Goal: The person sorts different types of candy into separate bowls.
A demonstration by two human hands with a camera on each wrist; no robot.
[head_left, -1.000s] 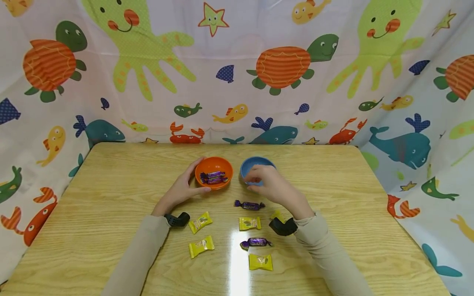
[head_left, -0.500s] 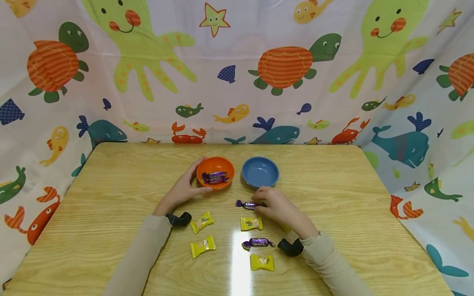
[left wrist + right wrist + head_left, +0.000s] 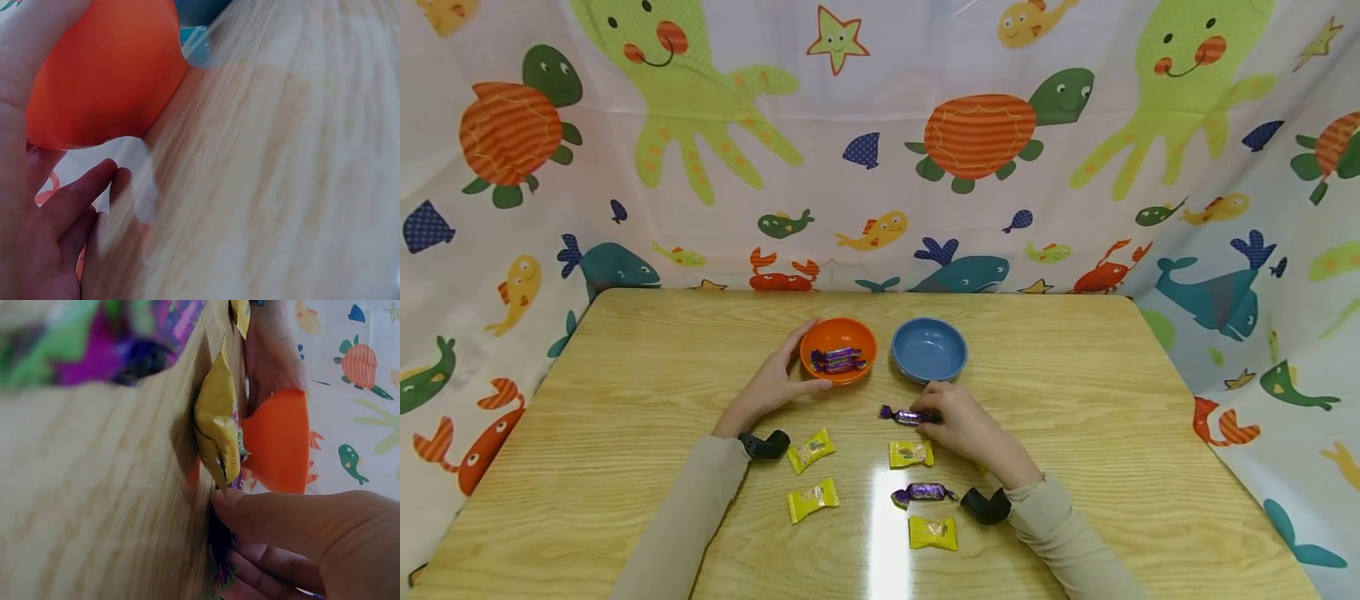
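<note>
My left hand (image 3: 769, 387) holds the orange bowl (image 3: 838, 332) by its left side, the thumb along the front and the fingers around the back. Inside the bowl lie purple-wrapped candies (image 3: 839, 362). Just in front of the blue bowl (image 3: 929, 350), my right hand (image 3: 966, 425) pinches a purple-wrapped candy (image 3: 904, 415) at its right end, on the table. The right wrist view shows the thumb (image 3: 262, 515) and fingers on that candy's dark wrapper (image 3: 222, 544). A yellow candy packet (image 3: 215, 415) stands out in front of it there.
Yellow candy packets (image 3: 912, 454) lie in the middle, with two more at left, one (image 3: 812, 500) nearer me. Another purple candy (image 3: 925, 492) lies above a yellow packet (image 3: 933, 532). One packet is mostly hidden under my right wrist. A printed curtain (image 3: 880, 192) hangs behind the table (image 3: 625, 375).
My right hand has come out of the blue bowl toward me and down to the purple candy, now pinching it. My left hand stays at the orange bowl.
</note>
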